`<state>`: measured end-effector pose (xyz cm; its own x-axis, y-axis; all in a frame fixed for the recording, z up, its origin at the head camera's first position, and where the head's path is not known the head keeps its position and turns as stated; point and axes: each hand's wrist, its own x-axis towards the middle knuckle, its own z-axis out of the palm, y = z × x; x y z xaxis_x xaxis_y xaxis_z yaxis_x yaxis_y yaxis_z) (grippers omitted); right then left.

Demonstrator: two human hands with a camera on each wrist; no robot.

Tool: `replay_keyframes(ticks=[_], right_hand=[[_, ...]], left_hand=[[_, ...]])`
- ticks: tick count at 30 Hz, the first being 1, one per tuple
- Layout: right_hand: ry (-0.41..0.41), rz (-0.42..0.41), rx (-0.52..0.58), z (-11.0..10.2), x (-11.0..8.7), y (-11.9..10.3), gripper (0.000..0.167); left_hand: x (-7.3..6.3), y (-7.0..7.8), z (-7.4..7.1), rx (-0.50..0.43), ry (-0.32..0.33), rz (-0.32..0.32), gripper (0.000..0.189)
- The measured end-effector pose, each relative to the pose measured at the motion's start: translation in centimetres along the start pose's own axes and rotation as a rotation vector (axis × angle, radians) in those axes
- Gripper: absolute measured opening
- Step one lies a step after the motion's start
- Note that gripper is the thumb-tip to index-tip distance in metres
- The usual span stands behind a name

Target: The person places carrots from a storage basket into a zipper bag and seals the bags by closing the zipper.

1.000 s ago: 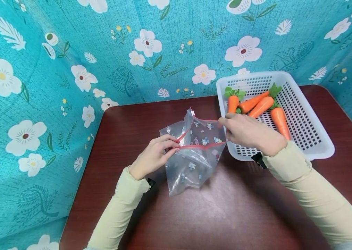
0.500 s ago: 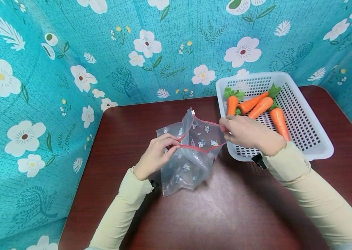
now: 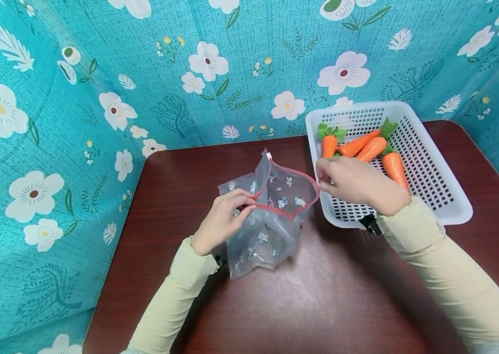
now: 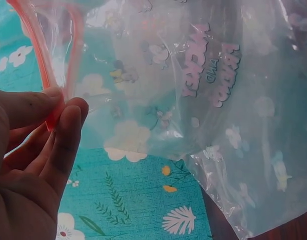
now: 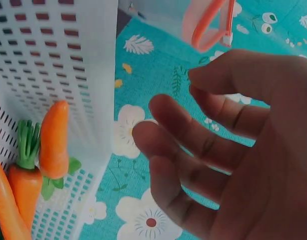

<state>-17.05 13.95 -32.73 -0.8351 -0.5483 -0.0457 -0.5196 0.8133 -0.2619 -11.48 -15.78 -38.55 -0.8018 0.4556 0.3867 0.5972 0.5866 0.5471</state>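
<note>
1. A clear, cartoon-print slider-zip bag (image 3: 262, 238) is on the dark wood table (image 3: 320, 305), near the middle, with 12 o'clock at the far side. From it, the white perforated plastic basket (image 3: 461, 209) of orange carrots (image 3: 394, 169) lies toward 2 o'clock.
2. The left hand (image 3: 218, 220), at 9 o'clock of the bag's mouth, pinches the red zip track (image 3: 319, 191) between thumb and fingers, as the left wrist view shows.
3. The right hand (image 3: 360, 182), at 3 o'clock of the mouth, holds nothing; its fingers are loosely bent, just beside the bag's rim and apart from it in the right wrist view.
4. The bag should handle as very light, limp and fairly slick, its film apt to crumple or fold shut. The zip track is probably its stiffest part, so opposite sides of that rim look the best places to take hold.
5. The mouth gapes upward, with the white slider (image 3: 269, 156) at its 11 o'clock end. The body slants from the mouth toward a corner at 7 o'clock; a flap spreads toward 10. With the film this creased, I cannot fix its exact long axis.
</note>
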Motion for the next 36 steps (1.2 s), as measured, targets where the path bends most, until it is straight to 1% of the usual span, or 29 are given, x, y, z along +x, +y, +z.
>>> replay_keyframes(ticks=[7, 12, 14, 17, 20, 24, 27, 30, 34, 36], right_hand=[[0.057, 0.113, 0.002, -1.2, -0.2, 1.4, 0.008], [0.146, 0.126, 0.007, -1.5, -0.3, 2.6, 0.01], [0.173, 0.134, 0.035, -1.6, -0.2, 3.1, 0.014], [0.191, 0.155, 0.097, -1.6, 0.2, 3.7, 0.019], [0.184, 0.201, 0.165, -1.6, 0.6, 4.2, 0.023], [0.178, 0.263, 0.217, -1.4, 1.5, 4.7, 0.028], [0.155, 0.317, 0.249, -1.1, 2.4, 5.2, 0.034], [0.111, 0.358, 0.292, -0.6, 3.1, 5.6, 0.04], [0.08, 0.359, 0.314, 0.1, 4.1, 6.1, 0.042], [0.071, 0.361, 0.307, 0.4, 4.5, 6.2, 0.043]], left_hand=[[0.0, 0.1, 0.1, -0.003, 0.014, 0.011, 0.013], [0.0, 0.2, 0.1, 0.005, 0.013, 0.008, 0.013], [0.0, 0.3, 0.1, -0.001, 0.01, 0.002, 0.014], [0.1, 0.4, 0.0, -0.009, 0.009, -0.001, 0.015], [0.1, 0.5, 0.1, -0.008, 0.013, 0.008, 0.015], [0.2, 0.6, 0.3, 0.002, 0.017, 0.024, 0.014], [0.4, 0.8, 0.4, 0.0, 0.013, 0.024, 0.016], [0.6, 1.0, 0.4, -0.006, 0.008, 0.021, 0.017], [0.9, 1.2, 0.5, -0.012, 0.007, 0.032, 0.016], [1.1, 1.4, 0.6, -0.019, 0.007, 0.045, 0.017]])
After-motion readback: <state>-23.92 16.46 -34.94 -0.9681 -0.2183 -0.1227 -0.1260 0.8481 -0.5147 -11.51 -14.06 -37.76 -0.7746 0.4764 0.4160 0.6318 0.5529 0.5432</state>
